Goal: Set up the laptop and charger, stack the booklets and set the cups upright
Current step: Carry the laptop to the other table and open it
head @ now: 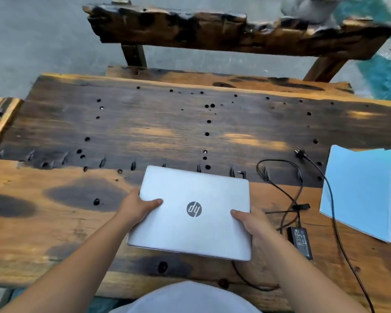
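Closed laptop (193, 211) at 6 o'clock on table (54, 222), gripped by left hand (137, 205) and right hand (252, 224), thumbs on lid. Charger (299, 241) just beside at 4 o'clock. Booklets (359, 190) at 3 o'clock.

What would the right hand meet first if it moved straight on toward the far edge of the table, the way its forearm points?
Probably nothing solid soon. The right hand grips the closed laptop, which travels with it; ahead lies bare table. The charger's barrel plug lies near the laptop's far right corner and might be brushed; depth is unclear.
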The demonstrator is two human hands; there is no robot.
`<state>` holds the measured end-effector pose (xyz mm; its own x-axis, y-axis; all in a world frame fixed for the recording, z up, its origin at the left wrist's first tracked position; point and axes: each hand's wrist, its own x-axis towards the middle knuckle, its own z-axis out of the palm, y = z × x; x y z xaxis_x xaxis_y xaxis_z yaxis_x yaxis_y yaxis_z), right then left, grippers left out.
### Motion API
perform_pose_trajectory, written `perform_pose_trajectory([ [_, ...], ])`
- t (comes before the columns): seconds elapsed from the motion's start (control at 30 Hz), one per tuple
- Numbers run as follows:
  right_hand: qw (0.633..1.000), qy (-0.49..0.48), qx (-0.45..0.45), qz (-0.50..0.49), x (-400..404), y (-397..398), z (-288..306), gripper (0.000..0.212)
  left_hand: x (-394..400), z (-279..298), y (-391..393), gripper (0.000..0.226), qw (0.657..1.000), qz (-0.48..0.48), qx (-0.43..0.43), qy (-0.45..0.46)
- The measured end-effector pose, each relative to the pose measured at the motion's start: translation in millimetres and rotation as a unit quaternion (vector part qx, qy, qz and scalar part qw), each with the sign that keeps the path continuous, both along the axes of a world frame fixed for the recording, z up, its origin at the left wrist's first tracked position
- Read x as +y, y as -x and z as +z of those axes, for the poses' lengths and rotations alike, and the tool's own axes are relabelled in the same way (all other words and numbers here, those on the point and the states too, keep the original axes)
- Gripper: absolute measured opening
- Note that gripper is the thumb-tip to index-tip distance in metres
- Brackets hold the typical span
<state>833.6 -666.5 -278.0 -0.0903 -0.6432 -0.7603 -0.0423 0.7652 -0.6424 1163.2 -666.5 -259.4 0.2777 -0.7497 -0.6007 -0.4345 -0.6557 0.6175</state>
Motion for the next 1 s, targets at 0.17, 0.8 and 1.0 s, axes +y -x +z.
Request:
perform_pose_trajectory([
  [0.17,0.999,-0.005,0.038,0.005,-45.6,-11.1,-20.1,0.022,-41.2,-24.7,-5.5,0.049,0.998,-0.015,-0.050,-0.029],
  [0.8,0.977,-0.043,0.208,0.017,-102.1,-37.6,-83.8,0.036,-94.4,-93.4,-12.7,0.060,0.991,0.018,-0.082,-0.107],
  [1.0,0.972,-0.052,0.228,0.006,-102.6,-38.3,-84.5,0.043,-95.5,-97.1,-6.3,0.061,0.990,0.043,-0.086,-0.100],
])
